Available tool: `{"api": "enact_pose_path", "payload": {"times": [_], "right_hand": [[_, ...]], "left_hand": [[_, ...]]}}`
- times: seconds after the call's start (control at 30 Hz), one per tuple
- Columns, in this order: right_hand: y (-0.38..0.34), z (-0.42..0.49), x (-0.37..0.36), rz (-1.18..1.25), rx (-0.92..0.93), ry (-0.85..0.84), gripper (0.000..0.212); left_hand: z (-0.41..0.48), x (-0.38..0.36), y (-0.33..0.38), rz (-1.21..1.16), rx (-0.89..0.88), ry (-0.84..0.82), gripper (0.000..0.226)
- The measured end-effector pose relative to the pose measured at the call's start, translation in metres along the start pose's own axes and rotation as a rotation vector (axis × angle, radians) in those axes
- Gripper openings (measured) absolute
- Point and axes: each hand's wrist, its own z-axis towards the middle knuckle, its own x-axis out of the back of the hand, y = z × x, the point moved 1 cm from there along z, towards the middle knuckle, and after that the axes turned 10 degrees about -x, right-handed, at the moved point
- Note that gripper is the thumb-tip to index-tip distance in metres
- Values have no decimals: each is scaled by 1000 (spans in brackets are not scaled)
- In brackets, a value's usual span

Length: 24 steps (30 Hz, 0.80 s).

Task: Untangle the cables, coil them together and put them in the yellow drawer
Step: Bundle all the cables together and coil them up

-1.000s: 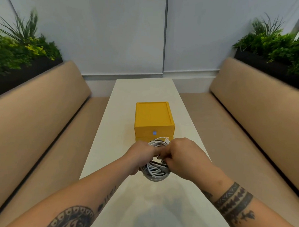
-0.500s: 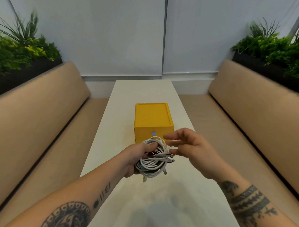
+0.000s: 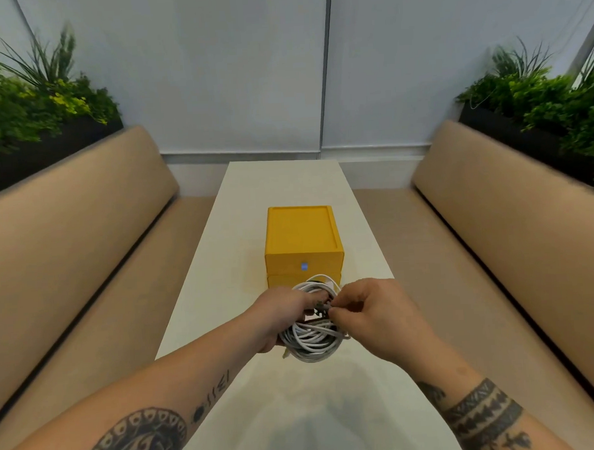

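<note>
- Two bare hands meet over the near part of the white table [image 3: 241, 227], both on one coil of white cables [image 3: 312, 345].
- From the coil's left side, the left hand [image 3: 281, 315] grasps the bundle with its fingers pushed through the loops. The strands hide most of the fingertips, and the thumb is out of sight.
- At the coil's centre, the right hand [image 3: 378, 318] has its fingers curled in, pinching a dark bit among the strands. Plug or tie, it is too small to tell.
- Directly behind the coil stands the yellow drawer unit [image 3: 303, 238]. Whether the coil's lower edge touches the tabletop cannot be told.
- Both drawers look closed. The upper front carries a small blue mark [image 3: 304, 266], while cables and hands cover most of the lower drawer front [image 3: 281, 280].
- A short loose end [image 3: 287, 354] pokes out at the coil's lower left, its tip blurred.
- Both tattooed forearms [image 3: 180, 393] are cut off at the bottom edge.
- The left bench [image 3: 68, 241] and right bench [image 3: 513, 222] flank the table, with planters [image 3: 28, 100] behind them running out of view at the sides.
</note>
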Motion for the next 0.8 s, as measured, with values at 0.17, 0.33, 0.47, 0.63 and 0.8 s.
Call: {"api": "enact_pose_path", "payload": {"times": [0.17,0.33,0.47,0.63,0.8], "right_hand": [[-23,6,1,-352,-81,-127,25],[-37,2,-17,-642,-120,-30,23],[-40,-6,-18,-621,-39,-194,28],[-12,2,1,297,33,-302,46],[50,14,-6,894,-461,160,43]], "left_hand": [[-4,-12,6,94,-54,-23,41],[0,-16,7,21,-56,-8,13],[4,-12,1,-73,-10,-40,22],[14,5,-5,-261,77,-86,40],[17,17,5,-464,117,-146,32]]}}
